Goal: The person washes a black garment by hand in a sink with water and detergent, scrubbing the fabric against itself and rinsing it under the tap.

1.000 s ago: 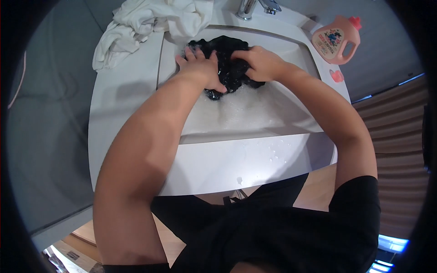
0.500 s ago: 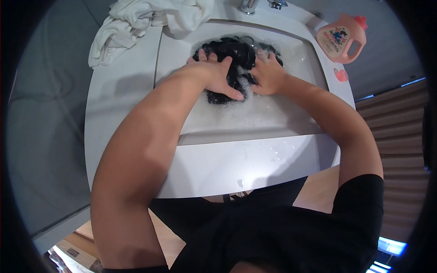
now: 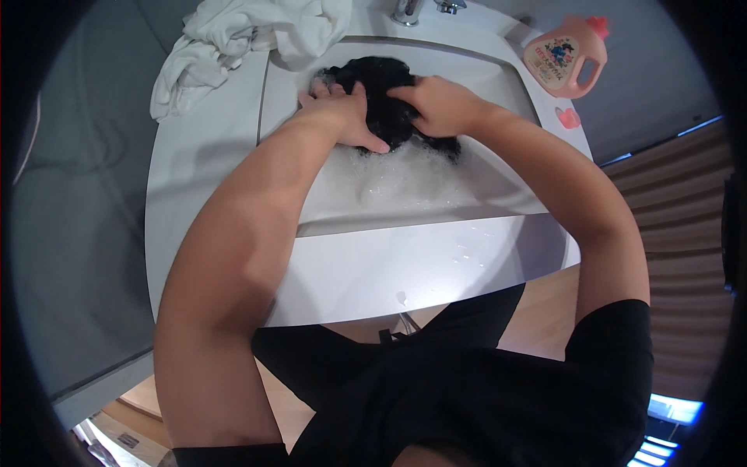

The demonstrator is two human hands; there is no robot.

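Note:
A wet black garment (image 3: pixel 380 78) lies bunched in sudsy water in the white sink (image 3: pixel 506 187); its kind cannot be made out. My left hand (image 3: pixel 340 115) rests on the left part of the cloth with thumb and fingers spread, some fingertips in foam. On the other side, my right hand (image 3: pixel 445 107) is closed on the garment, its fingers curled into the fabric and its thumb side toward the left hand. Part of the cloth hangs below the right hand into the water.
A heap of white cloth (image 3: pixel 226 58) lies on the counter at the back left. Behind the sink stands a chrome faucet (image 3: pixel 407 11). A pink detergent jug (image 3: pixel 562 61) and its pink cap (image 3: pixel 568 117) are on the right. Water drops dot the front ledge (image 3: pixel 405 265).
My right hand has moved left and up and closed on the black garment, bunching it toward the left hand. The left hand stays spread on the cloth. The view has shifted slightly.

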